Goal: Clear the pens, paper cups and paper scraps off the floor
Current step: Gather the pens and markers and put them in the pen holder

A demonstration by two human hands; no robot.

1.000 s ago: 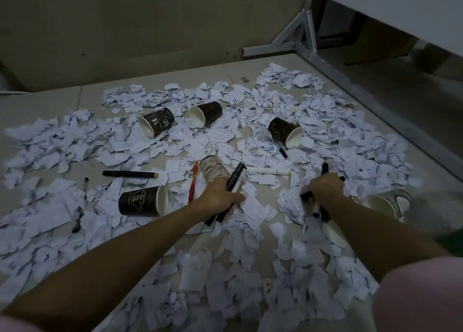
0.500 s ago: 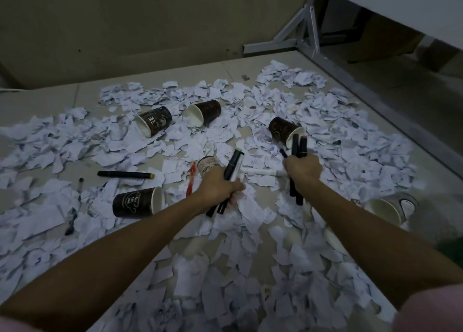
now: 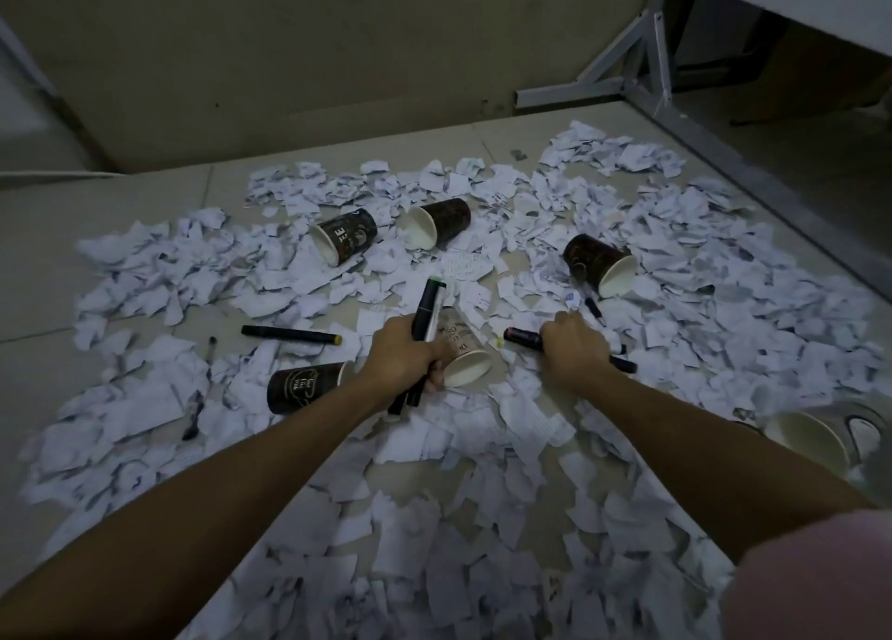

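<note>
White paper scraps (image 3: 482,519) cover the floor. My left hand (image 3: 403,357) grips a bundle of dark pens (image 3: 427,308) and also holds a pale paper cup (image 3: 463,349) lying on its side. My right hand (image 3: 572,352) grips several dark markers (image 3: 519,335) held sideways, their tips pointing left toward that cup's mouth. Dark paper cups lie tipped over: one (image 3: 301,386) left of my left hand, two further back (image 3: 345,241) (image 3: 439,226), one at the right (image 3: 601,262). A black marker (image 3: 289,334) and thin pens (image 3: 193,415) lie on the left.
A white cup (image 3: 806,439) sits at the right edge beside a roll-like object (image 3: 864,429). A metal table frame (image 3: 647,69) stands at the back right, its rail running along the right side. A beige wall (image 3: 289,60) closes the back. A small pen (image 3: 593,308) lies near the right dark cup.
My right hand swung its markers from upright to sideways and moved left toward the pale cup. My left hand took hold of the pale cup along with its pens. The view shifted closer.
</note>
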